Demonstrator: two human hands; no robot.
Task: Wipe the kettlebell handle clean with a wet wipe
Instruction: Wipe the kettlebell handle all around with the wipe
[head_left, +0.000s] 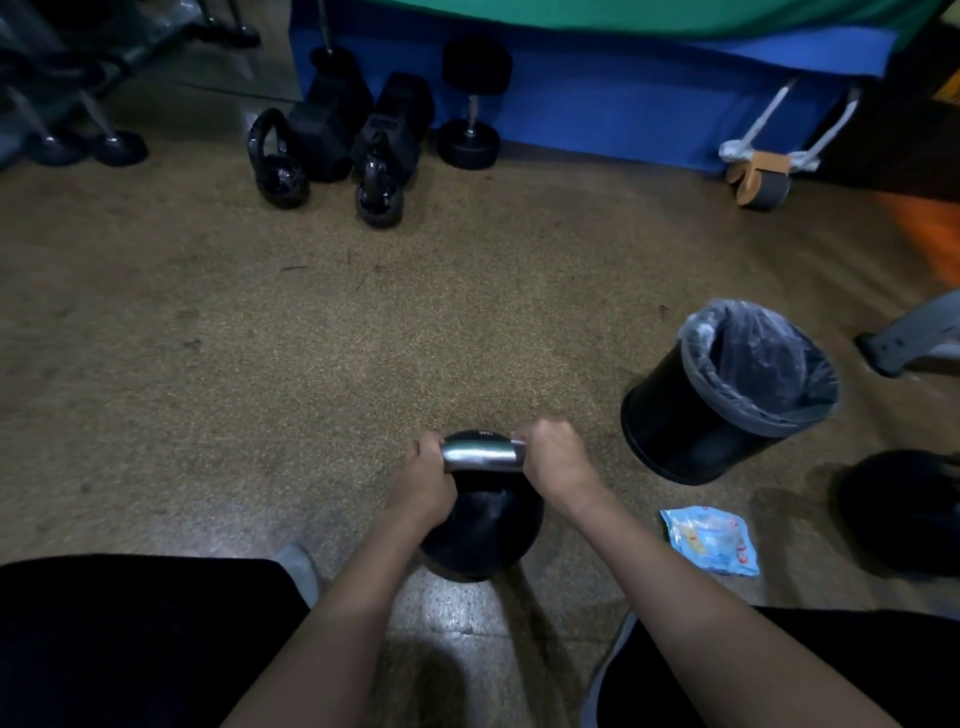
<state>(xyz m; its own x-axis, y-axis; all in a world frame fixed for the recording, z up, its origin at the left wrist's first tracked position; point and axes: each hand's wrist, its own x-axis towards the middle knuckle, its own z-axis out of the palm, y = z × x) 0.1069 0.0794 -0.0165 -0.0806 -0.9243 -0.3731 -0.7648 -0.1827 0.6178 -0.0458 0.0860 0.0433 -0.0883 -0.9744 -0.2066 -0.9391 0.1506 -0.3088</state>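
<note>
1. While the kettlebell (483, 525) stands on the floor (260, 338) at 6 o'clock in the view, between the person's knees, a bin (675, 426) stands near it at 2 o'clock. A wipe packet (711, 540) lies flat at 3 o'clock, apart from both.
2. Far off at 11 o'clock, 2 small kettlebells (278, 161) stand in front of black hex dumbbells (322, 130). A round dumbbell (470, 104) stands on end at 12 o'clock, and a wheeled roller (761, 179) lies at 1 o'clock. All are against a blue platform (623, 93).
3. A dark rounded object (904, 509) at 3 o'clock is too dim to name.
4. The floor is brown, speckled and rough, turning to glossy tile near the knees.
5. The kettlebell body is round, matt and black, and its handle (480, 454) is a smooth bar of shiny metal.
6. The bin is a black cylinder, leaning, lined with crinkled grey plastic folded over its rim. The packet is pale blue, soft and creased.
7. The left hand (423, 478) wraps the handle's left end, fingers curled over the top and knuckles up.
8. The right hand (553, 457) grips the right end the same way. A pale edge shows beside it, but I cannot tell whether a wipe sits under the palm.
9. Both forearms reach forward, bare and nearly straight.
</note>
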